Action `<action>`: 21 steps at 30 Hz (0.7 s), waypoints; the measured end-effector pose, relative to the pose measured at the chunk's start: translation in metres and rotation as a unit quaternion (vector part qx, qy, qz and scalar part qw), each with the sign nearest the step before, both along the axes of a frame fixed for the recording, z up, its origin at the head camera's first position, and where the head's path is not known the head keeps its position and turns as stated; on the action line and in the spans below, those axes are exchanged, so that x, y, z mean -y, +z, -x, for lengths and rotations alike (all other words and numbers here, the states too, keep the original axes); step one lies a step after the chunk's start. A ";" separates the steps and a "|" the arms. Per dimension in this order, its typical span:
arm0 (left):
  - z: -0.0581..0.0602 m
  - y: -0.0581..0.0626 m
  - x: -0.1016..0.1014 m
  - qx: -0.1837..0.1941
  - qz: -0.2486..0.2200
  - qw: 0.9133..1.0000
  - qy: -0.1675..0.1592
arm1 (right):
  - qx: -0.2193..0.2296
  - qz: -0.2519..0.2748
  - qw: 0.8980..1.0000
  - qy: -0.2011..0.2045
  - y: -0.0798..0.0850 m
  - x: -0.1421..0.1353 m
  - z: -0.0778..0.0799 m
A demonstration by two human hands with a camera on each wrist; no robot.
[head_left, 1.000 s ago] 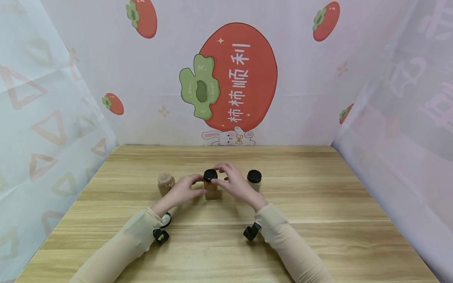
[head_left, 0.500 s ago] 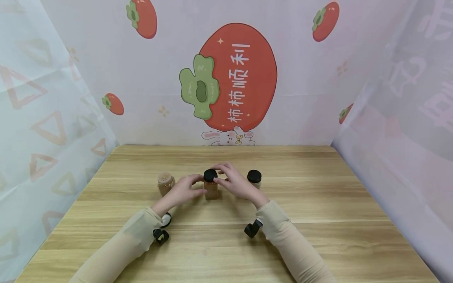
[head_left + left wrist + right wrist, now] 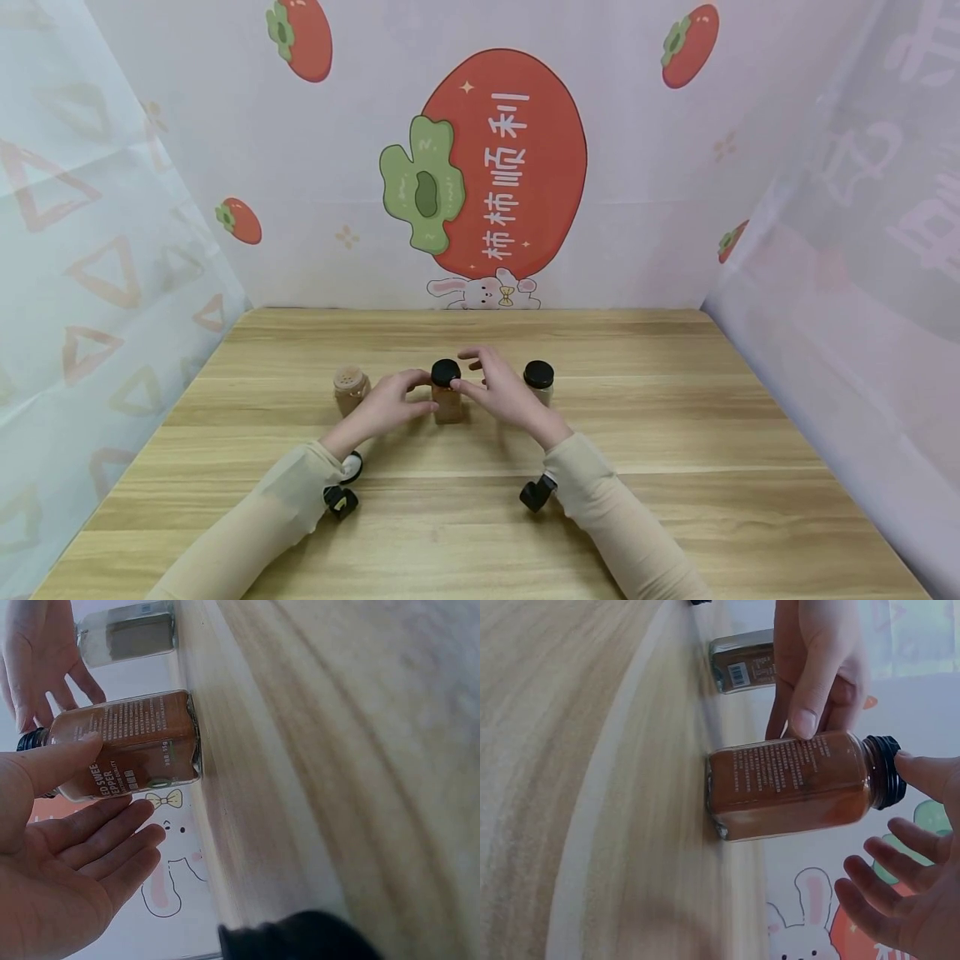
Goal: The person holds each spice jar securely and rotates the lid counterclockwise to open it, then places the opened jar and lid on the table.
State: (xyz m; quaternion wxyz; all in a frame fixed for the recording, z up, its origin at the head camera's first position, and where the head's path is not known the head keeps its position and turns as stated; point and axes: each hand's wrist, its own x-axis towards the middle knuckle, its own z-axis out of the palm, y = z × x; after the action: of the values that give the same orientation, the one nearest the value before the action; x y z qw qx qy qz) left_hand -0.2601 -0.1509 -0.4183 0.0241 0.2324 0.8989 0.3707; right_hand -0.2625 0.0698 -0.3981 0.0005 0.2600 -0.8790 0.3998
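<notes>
A square glass spice jar (image 3: 447, 406) of reddish-brown powder stands upright mid-table, its label partly reading "pepper". Its black cap (image 3: 886, 772) is on top. My left hand (image 3: 392, 402) holds the jar's body from the left, thumb on the near side and fingers behind, as the left wrist view (image 3: 75, 855) shows. At the cap, the thumb of my right hand (image 3: 506, 392) touches the edge while the other fingers spread away from it, loosely bent, with a gap between them and the cap.
To the left stands a brown-filled jar (image 3: 351, 390) with a bare perforated shaker top. On the right is another jar (image 3: 539, 379) with a black cap, partly behind my right hand. A printed cloth backdrop (image 3: 637, 250) rises behind the wooden table (image 3: 645, 400).
My right hand's fingers have opened away from the cap and shifted slightly right, the thumb staying at its edge. The left hand and the jar have barely moved.
</notes>
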 end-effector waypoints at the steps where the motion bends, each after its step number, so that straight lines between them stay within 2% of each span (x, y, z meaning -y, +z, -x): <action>1: 0.000 0.000 0.000 0.000 0.001 1.000 0.000 | -0.004 -0.002 1.000 -0.009 -0.001 0.001 -0.001; 7: 0.000 0.000 0.000 -0.004 0.003 1.000 0.001 | -0.036 -0.009 0.998 -0.044 -0.004 0.006 -0.004; 16: 0.000 -0.002 0.000 -0.007 -0.002 1.000 0.000 | -0.051 -0.007 0.997 -0.053 -0.004 0.014 -0.006; 21: 0.000 -0.002 0.002 -0.009 -0.001 1.000 -0.002 | -0.065 -0.019 0.997 -0.044 -0.003 0.014 -0.005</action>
State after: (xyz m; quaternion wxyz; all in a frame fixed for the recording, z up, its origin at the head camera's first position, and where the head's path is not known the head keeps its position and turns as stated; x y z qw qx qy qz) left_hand -0.2603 -0.1527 -0.4206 0.0167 0.2369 0.8983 0.3697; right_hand -0.2574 0.0556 -0.4006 0.0703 0.2463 -0.8950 0.3652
